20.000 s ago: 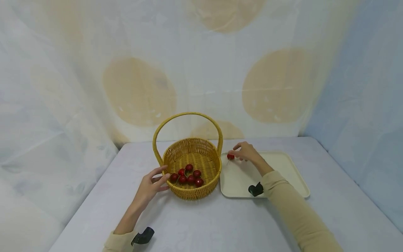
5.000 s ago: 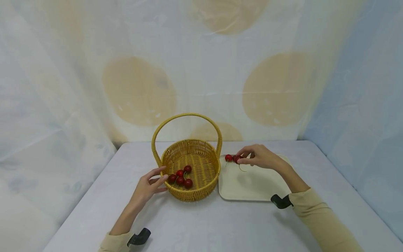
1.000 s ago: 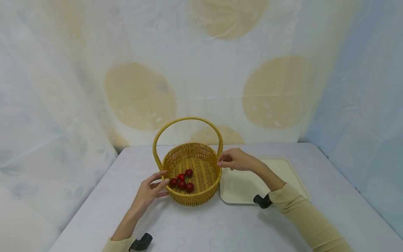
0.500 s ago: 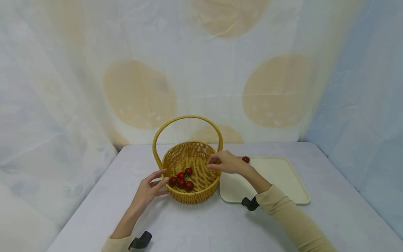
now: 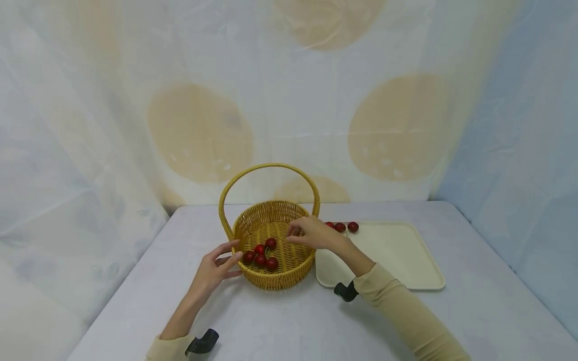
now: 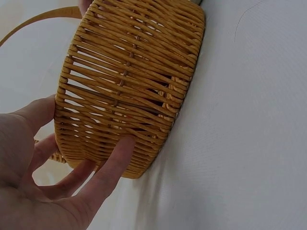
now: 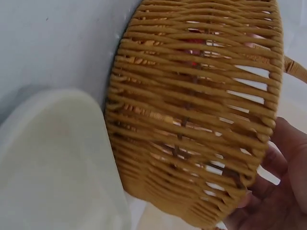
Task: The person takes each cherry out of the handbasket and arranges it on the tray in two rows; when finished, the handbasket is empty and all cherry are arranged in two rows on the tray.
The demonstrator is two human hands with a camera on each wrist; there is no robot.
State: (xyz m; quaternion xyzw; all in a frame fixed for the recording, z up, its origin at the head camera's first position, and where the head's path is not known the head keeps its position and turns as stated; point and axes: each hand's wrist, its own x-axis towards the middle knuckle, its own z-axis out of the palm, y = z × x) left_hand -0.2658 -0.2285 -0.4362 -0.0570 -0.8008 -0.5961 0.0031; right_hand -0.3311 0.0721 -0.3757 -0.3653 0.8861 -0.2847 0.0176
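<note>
A yellow woven basket with a tall arched handle stands at the middle of the table. Several dark red cherries with stems lie in its near left part. My left hand holds the basket's left rim, and the left wrist view shows fingers spread against the woven outer wall. Over the right side of the basket is my right hand, its fingers loosely bent with nothing visible between them. Three more cherries sit in a row along the back left edge of a cream tray.
The tray stands close to the basket's right side, its rim near the wickerwork in the right wrist view. The basket handle rises over the basket's opening. Cloth walls with beige circles enclose the table.
Over twenty seconds, cherries in the basket have become fewer and those on the tray have grown to three. Lately my right hand moved left from the tray over the basket; my left hand stayed.
</note>
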